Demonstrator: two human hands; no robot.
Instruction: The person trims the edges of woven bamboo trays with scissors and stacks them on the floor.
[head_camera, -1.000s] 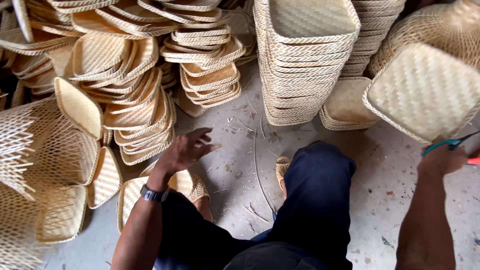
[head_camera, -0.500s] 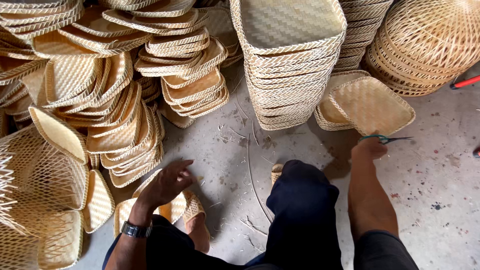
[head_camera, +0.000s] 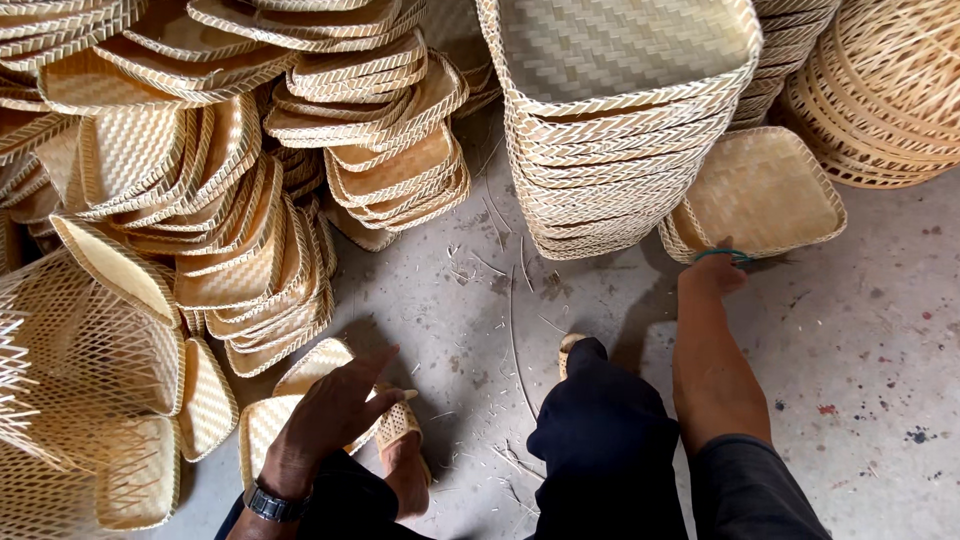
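Note:
My left hand (head_camera: 335, 410), with a watch on the wrist, hovers open with fingers spread just above a small flat woven bamboo tray (head_camera: 262, 432) lying on the floor by my knee. My right hand (head_camera: 712, 274) reaches forward, with its fingers closed around a green-handled tool (head_camera: 722, 256). It rests against the near rim of a square woven tray (head_camera: 762, 190). That tray lies on top of a short stack on the floor. The tool's blades are hidden behind my hand.
A tall stack of deep square baskets (head_camera: 620, 130) stands straight ahead. Round baskets (head_camera: 890, 90) are piled at the top right, leaning heaps of shallow trays (head_camera: 230, 210) at the left, and open-weave baskets (head_camera: 70, 370) at the far left. Bamboo scraps litter the concrete floor (head_camera: 880, 380).
My right hand has brought the square tray down from the right and set it on the short stack. My left hand has drifted slightly lower, still open.

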